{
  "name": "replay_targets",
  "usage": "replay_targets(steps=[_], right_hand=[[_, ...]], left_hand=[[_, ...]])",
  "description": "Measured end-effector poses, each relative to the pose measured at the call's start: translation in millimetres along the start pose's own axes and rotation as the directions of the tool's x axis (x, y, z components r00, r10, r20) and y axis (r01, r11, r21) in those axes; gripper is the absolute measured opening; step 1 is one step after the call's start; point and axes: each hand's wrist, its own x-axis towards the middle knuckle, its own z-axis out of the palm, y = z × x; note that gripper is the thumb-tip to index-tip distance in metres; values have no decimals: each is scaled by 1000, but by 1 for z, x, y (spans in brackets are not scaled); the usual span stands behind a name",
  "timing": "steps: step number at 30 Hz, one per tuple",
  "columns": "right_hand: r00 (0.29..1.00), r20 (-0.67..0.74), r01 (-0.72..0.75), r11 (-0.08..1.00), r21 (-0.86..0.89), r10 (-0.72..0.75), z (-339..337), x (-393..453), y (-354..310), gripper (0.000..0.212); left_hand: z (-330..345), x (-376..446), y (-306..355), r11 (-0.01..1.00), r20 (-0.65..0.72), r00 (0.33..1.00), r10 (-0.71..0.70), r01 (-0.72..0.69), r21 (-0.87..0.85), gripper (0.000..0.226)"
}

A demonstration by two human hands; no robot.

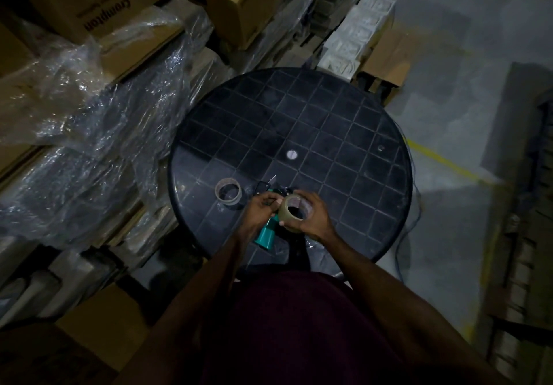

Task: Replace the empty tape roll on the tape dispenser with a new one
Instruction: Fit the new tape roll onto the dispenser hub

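Tape roll [294, 212] | gripped by right hand [315, 218] fingers | left hand [260, 208] holds dispenser [264, 235]

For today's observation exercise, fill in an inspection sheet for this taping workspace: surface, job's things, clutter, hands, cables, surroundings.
Surface: round black gridded table.
Job's things: empty tape core lying on the table; new tape roll; teal-handled tape dispenser.
Clutter: nothing seen.
Hands: left hand grips the dispenser; right hand holds the new roll.
Cables: thin cable hanging past the table's right edge.
Surroundings: cardboard boxes, plastic wrap, concrete floor.
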Motion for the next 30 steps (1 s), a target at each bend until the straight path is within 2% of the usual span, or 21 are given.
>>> replay_targets(steps=[3, 6, 9, 12, 15, 18, 20, 21, 23, 25, 28, 30], right_hand=[[999, 3, -42, 998, 53, 42, -4, 2, -3, 87], [998, 25, -61, 993, 104, 59, -8, 5, -3, 82], [998, 54, -46, 993, 106, 40, -11, 8, 4, 85], [995, 92, -52, 991, 126, 40, -13, 13, 10, 91], [991, 96, -106, 982, 158, 91, -16, 17, 7, 85], [968, 94, -250, 904, 346, 232, -13, 21, -1, 67], [934, 36, -337, 841, 422, 356, -8, 25, -4, 43], [920, -15, -354, 844, 402, 393, -7, 29, -2, 35], [902, -79, -391, 882, 264, 424, -5, 33, -2, 46], [909, -53, -396, 899, 188, 412, -2, 33, -3, 46], [925, -15, -368, 907, 206, 379, 6, 34, -1, 30], [931, 15, -358, 905, 230, 364, 9, 35, -1, 23]], left_hand=[[9, -1, 0, 985, -27, 993, -115, 110, -136, 9], [15, -2, 5, 899, 79, 944, -321, 330, -287, 36], [14, 0, 9, 811, 149, 904, -400, 425, -403, 39], [19, 2, 15, 807, 95, 910, -403, 402, -432, 34], [25, 7, 14, 876, 0, 942, -334, 311, -368, 32], [27, 6, 13, 946, -63, 969, -238, 217, -242, 23], [29, 4, 12, 972, -105, 976, -191, 174, -155, 18], [30, 4, 12, 980, -121, 978, -171, 156, -121, 15], [29, 4, 12, 988, -127, 983, -135, 123, -94, 9], [28, 4, 12, 990, -125, 984, -125, 115, -82, 7], [27, 8, 12, 983, -142, 976, -167, 154, -97, 14], [25, 10, 8, 969, -140, 965, -221, 202, -141, 5]])
